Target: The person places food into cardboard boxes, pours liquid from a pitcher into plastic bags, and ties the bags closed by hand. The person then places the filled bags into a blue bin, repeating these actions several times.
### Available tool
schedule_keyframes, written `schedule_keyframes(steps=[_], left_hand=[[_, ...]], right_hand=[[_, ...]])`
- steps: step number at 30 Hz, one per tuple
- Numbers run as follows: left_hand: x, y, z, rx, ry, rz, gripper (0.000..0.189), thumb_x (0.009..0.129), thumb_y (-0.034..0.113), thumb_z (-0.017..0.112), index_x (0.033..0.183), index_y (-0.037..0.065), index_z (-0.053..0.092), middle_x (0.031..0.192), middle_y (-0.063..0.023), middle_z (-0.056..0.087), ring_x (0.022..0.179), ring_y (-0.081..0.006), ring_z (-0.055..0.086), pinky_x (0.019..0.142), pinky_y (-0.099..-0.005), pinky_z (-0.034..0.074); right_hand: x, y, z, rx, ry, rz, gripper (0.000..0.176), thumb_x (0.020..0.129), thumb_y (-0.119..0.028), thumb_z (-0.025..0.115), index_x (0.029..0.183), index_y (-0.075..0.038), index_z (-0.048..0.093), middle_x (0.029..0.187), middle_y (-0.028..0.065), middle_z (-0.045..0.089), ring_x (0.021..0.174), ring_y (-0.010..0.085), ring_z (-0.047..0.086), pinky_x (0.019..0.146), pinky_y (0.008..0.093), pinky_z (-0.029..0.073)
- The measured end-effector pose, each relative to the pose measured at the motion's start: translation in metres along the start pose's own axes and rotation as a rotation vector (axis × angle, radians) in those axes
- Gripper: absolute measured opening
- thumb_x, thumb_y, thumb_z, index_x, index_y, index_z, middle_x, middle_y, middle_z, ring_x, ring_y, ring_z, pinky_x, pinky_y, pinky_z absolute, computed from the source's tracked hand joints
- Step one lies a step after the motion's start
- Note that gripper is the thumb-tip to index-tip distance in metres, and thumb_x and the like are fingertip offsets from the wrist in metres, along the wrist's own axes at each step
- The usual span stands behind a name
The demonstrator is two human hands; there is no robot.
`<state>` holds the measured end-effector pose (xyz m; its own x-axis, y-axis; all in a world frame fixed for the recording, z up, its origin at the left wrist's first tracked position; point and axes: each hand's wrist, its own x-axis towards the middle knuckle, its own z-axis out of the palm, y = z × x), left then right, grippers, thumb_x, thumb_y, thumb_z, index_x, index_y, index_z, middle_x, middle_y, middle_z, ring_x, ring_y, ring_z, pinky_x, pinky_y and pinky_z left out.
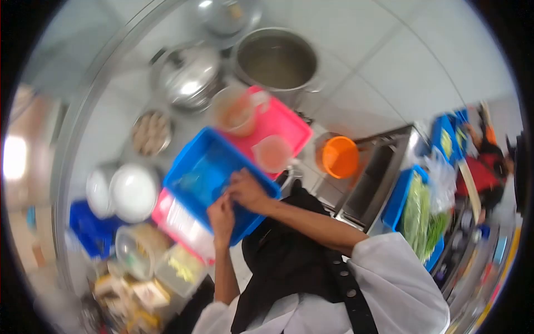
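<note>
Both of my hands are together over a blue tub, which rests partly on pink trays. My left hand is closed at the tub's near side, its fingers pinched. Touching or nearly touching it, my right hand is closed too, with curled fingers. Whatever lies between the fingers is too small and blurred to make out. Something pale and translucent lies inside the tub. Beyond the tub, on the pink tray, stand a container of reddish food and a smaller pinkish container.
A large pot of liquid and a lidded pot stand at the back. White bowls and food containers are at left. On the right are an orange bucket, bagged greens and a person in red.
</note>
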<state>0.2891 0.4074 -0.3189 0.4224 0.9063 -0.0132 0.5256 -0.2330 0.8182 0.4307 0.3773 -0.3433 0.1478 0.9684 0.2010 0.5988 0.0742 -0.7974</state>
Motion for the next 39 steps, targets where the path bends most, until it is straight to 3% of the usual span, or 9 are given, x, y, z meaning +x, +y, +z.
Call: schedule_keyframes(steps=[10, 14, 16, 19, 23, 26, 32, 34, 39], left_hand=[[-0.004, 0.009, 0.005, -0.8, 0.038, -0.373, 0.042, 0.1, 0.023, 0.053, 0.061, 0.006, 0.05, 0.058, 0.0051, 0.041, 0.055, -0.0044, 0.031, 0.05, -0.0245, 0.025], [0.0, 0.014, -0.001, -0.871, 0.089, -0.425, 0.04, 0.099, 0.02, 0.053, 0.062, 0.005, 0.053, 0.057, 0.0004, 0.047, 0.052, -0.0091, 0.039, 0.049, -0.0259, 0.028], [0.001, 0.029, -0.016, -0.084, -0.033, -0.255, 0.034, 0.095, 0.015, 0.055, 0.063, 0.003, 0.056, 0.059, -0.0101, 0.055, 0.056, -0.0218, 0.056, 0.05, -0.0334, 0.04], [0.002, 0.025, -0.008, 0.314, 0.126, 0.004, 0.026, 0.09, 0.01, 0.056, 0.067, -0.001, 0.06, 0.063, -0.0209, 0.059, 0.066, -0.0356, 0.064, 0.059, -0.0441, 0.049], [0.0, 0.021, 0.002, 0.457, 0.054, -0.05, 0.024, 0.088, 0.01, 0.054, 0.07, -0.005, 0.06, 0.064, -0.0247, 0.059, 0.073, -0.0384, 0.066, 0.066, -0.0496, 0.052], [0.009, 0.016, -0.007, 0.221, 0.008, -0.131, 0.029, 0.088, 0.013, 0.054, 0.068, -0.008, 0.055, 0.062, -0.0222, 0.057, 0.062, -0.0329, 0.063, 0.058, -0.0471, 0.045], [0.001, -0.004, 0.01, -0.324, 0.21, -0.316, 0.03, 0.091, 0.016, 0.05, 0.063, 0.005, 0.052, 0.062, 0.006, 0.042, 0.058, -0.0066, 0.036, 0.048, -0.0291, 0.027], [0.003, -0.01, 0.01, -0.322, 0.158, -0.3, 0.029, 0.089, 0.013, 0.047, 0.077, -0.008, 0.062, 0.062, -0.0074, 0.056, 0.06, -0.0116, 0.048, 0.053, -0.033, 0.037], [0.015, -0.006, -0.005, -0.303, 0.068, -0.239, 0.029, 0.09, 0.015, 0.045, 0.081, -0.007, 0.062, 0.068, -0.0189, 0.06, 0.06, -0.027, 0.055, 0.057, -0.0392, 0.04]], right_hand=[[0.016, -0.01, -0.028, -0.072, -0.209, -0.03, 0.014, 0.074, -0.013, 0.073, 0.088, -0.014, 0.074, 0.089, 0.0058, 0.053, 0.09, 0.0271, 0.046, 0.076, 0.0413, 0.041], [0.016, -0.012, -0.028, -0.136, -0.235, -0.077, 0.013, 0.075, -0.012, 0.072, 0.088, -0.014, 0.074, 0.092, 0.0045, 0.052, 0.091, 0.0262, 0.046, 0.074, 0.042, 0.041], [0.019, -0.013, -0.029, -0.129, -0.229, -0.087, 0.012, 0.076, -0.011, 0.071, 0.087, -0.013, 0.074, 0.092, 0.0044, 0.051, 0.091, 0.0262, 0.046, 0.074, 0.0416, 0.041], [0.021, -0.021, -0.03, -0.132, -0.246, -0.104, 0.012, 0.075, -0.009, 0.071, 0.087, -0.012, 0.073, 0.092, 0.0044, 0.051, 0.092, 0.0261, 0.046, 0.074, 0.041, 0.04], [0.017, -0.019, -0.025, -0.131, -0.246, -0.125, 0.014, 0.072, -0.009, 0.071, 0.086, -0.013, 0.073, 0.092, 0.0036, 0.052, 0.092, 0.0257, 0.047, 0.074, 0.0404, 0.04], [0.017, -0.014, -0.026, -0.085, -0.224, -0.144, 0.015, 0.071, -0.009, 0.072, 0.085, -0.015, 0.073, 0.092, 0.002, 0.053, 0.093, 0.0253, 0.047, 0.075, 0.04, 0.04], [0.021, -0.006, -0.017, -0.136, -0.177, -0.29, 0.014, 0.072, -0.02, 0.067, 0.086, -0.021, 0.072, 0.091, 0.0022, 0.056, 0.094, 0.0285, 0.048, 0.075, 0.0425, 0.04], [0.018, -0.008, -0.017, -0.124, -0.155, -0.258, 0.012, 0.073, -0.02, 0.068, 0.085, -0.019, 0.071, 0.091, 0.0015, 0.054, 0.095, 0.0282, 0.046, 0.074, 0.0444, 0.039], [0.028, -0.023, -0.032, -0.138, -0.165, -0.228, 0.013, 0.075, -0.017, 0.069, 0.088, -0.016, 0.07, 0.096, 0.0028, 0.054, 0.098, 0.0276, 0.048, 0.079, 0.0433, 0.04]])
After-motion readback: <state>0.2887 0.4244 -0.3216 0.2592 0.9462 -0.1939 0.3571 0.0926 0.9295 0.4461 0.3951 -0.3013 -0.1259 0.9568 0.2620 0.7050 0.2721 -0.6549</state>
